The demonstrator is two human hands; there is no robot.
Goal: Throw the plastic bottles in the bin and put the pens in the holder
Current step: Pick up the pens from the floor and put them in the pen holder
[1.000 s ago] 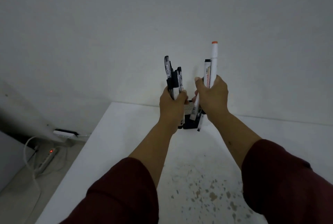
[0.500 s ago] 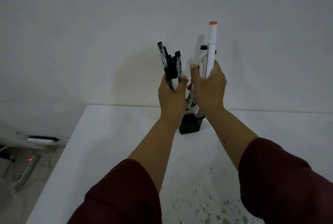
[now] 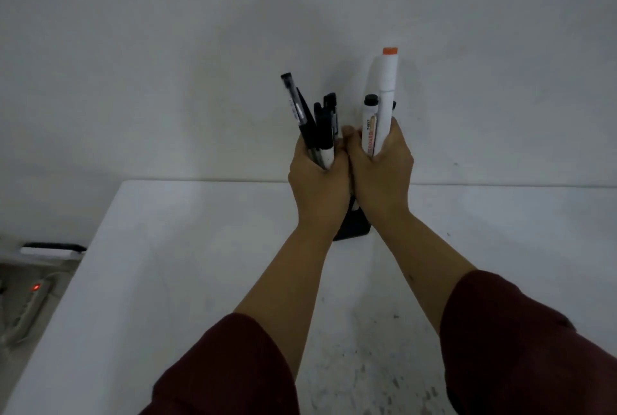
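Observation:
My left hand (image 3: 319, 186) is closed around a bunch of several black pens (image 3: 314, 122) that stick up out of the fist. My right hand (image 3: 382, 174) grips white markers (image 3: 384, 94), the tallest with an orange tip. Both fists press together side by side. Right below and behind them stands the black pen holder (image 3: 354, 227) on the white table (image 3: 187, 247), mostly hidden by my wrists. Whether the pens' lower ends are inside the holder is hidden. No plastic bottles or bin are in view.
A white wall rises right behind the table's far edge. On the floor at the left lie a power strip (image 3: 28, 304) with a red light and a white and black device (image 3: 50, 249). The table's near part is speckled with stains (image 3: 377, 378).
Both hands have come closer together and now touch. They sit lower over the holder, hiding more of it. The camera has tilted, shifting the table edge in view.

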